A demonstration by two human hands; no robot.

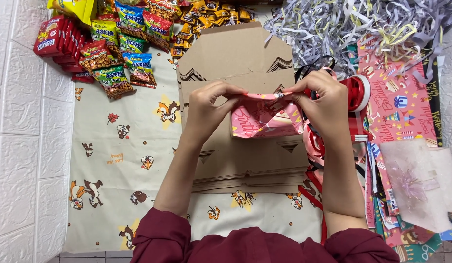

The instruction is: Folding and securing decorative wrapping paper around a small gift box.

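Both of my hands hold a small parcel wrapped in pink patterned gift paper (264, 118) over a stack of flat brown cardboard box blanks (245, 160). My left hand (209, 104) pinches the paper's upper left fold. My right hand (323, 100) pinches the upper right fold, fingertips close to the left hand's. The parcel's far side is hidden behind my fingers.
A red tape dispenser (356, 104) sits just right of my right hand. Sheets of gift paper (401, 104) and a sheer pouch (418, 182) lie at right, shredded paper (352, 24) at the back. Snack packets (116, 44) are piled back left on a cartoon-print cloth (119, 160).
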